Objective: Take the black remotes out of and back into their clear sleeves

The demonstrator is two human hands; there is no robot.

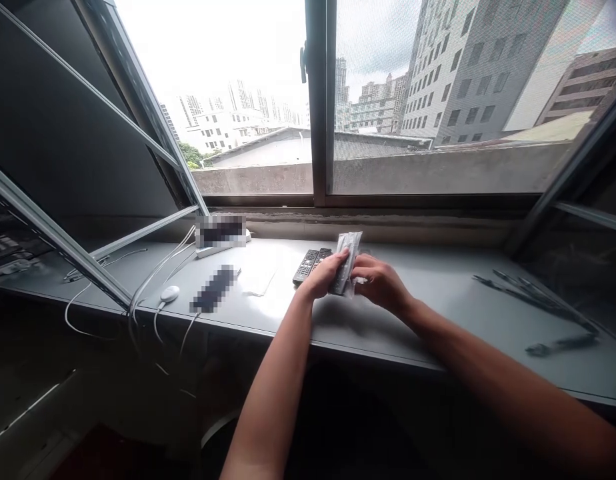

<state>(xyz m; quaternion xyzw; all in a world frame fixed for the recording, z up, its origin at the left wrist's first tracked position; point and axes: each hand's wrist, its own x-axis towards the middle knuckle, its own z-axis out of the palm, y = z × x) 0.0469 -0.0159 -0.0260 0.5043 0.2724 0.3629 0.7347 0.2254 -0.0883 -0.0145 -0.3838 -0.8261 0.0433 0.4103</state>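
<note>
A dark remote control (340,279) in a clear plastic bag (352,241) is held above the desk, tilted. Wrapped round its left side is my left hand (322,276), with the thumb lying on top of the bag. My right hand (382,281) is closed at the bag's right edge, its curled fingers pinching the loose plastic; the fingertips are partly hidden. Just left of and behind my left hand, a black remote control (306,265) lies on the desk with a second remote (323,254) beside it, partly covered by the hand.
On the grey desk (428,267), a white paper sheet (259,281), a blurred-out phone-like item (215,289), a white round charger (170,293) and a power strip (223,247) with cables lie left. Dark cables (533,300) lie right. Metal frames flank the desk; a window (318,100) stands behind.
</note>
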